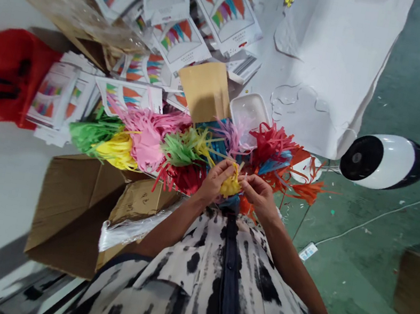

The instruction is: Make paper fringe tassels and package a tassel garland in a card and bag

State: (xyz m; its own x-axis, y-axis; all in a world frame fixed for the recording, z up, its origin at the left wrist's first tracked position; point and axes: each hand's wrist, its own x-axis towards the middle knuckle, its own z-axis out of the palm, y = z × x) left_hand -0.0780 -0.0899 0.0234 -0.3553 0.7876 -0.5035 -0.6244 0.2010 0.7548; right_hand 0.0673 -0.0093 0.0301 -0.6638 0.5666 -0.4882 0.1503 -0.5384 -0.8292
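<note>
The yellow tassel [231, 185], already cut into strips, seems unfinished; other paper tassels [149, 147] are laid loose across mid-frame. At the frame's centre it is pinched by the left hand [216, 178]; the right hand [260, 193] is pinched shut beside it, its hold unclear. The strips look bunched and crumpled.

The tassel [231, 187] is yellow, the shirt [206, 291] black-blotched white.

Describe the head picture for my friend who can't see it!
A person's left hand holds yellow fringe, the right hand close beside it. Colourful fringes lie around them, printed packets pile up beyond, and an open box sits lower left.
</note>
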